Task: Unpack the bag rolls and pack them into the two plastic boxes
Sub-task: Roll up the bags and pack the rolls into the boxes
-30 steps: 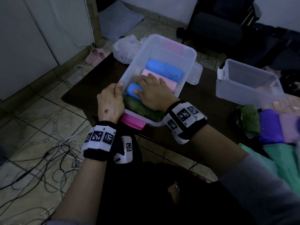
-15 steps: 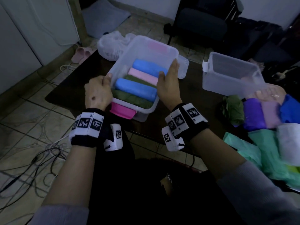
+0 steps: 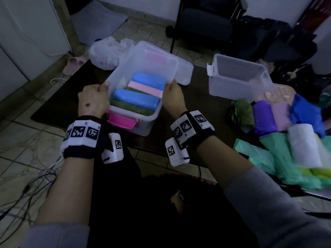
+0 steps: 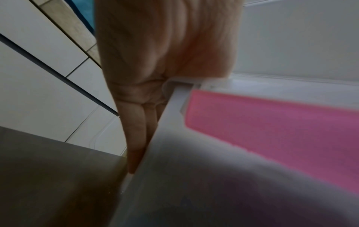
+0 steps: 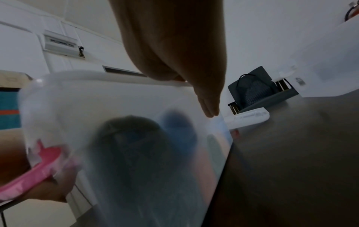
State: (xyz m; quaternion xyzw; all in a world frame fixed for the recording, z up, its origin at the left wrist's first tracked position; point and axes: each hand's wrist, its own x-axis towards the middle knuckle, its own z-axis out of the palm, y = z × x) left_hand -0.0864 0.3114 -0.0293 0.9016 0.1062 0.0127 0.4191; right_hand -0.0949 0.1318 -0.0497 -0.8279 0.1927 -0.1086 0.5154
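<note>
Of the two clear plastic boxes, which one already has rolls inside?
The box with the pink latch, held by both hands; the box on the right holds none.

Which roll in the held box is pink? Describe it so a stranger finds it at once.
On the dark table, find the clear box gripped between the two hands. Inside, rolls lie side by side; the pink roll sits between the farthest blue roll and a green roll, the only pale pink one there.

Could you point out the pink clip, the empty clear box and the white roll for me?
Pink plastic clip (image 3: 121, 120), head view: its top face.
Empty clear plastic box (image 3: 231, 86), head view: its near wall.
White bag roll (image 3: 304, 145), head view: its curved side.
</note>
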